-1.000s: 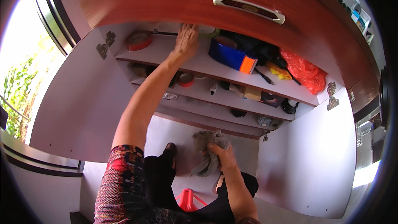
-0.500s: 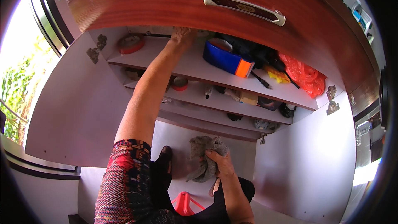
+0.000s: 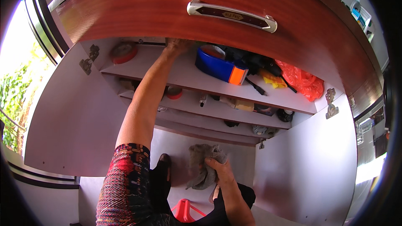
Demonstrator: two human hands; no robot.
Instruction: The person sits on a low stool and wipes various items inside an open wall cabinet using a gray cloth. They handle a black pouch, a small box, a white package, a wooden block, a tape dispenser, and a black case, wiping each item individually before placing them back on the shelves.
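We see the left hand (image 3: 176,46) up on the top shelf (image 3: 188,73), its fingers hidden under the brown drawer (image 3: 176,12), so we cannot tell its grip. The right hand (image 3: 220,169) pinches a grey cloth (image 3: 201,163) low down, near the cupboard's bottom. The shelves look full of things, not wiped yet. The blue tape roll (image 3: 217,65) sits just right of the left hand

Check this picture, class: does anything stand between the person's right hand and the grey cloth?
Nothing visible does. The right hand already grips the grey cloth low in the open cabinet, fingers closed on it. The left hand is far up on the top shelf.
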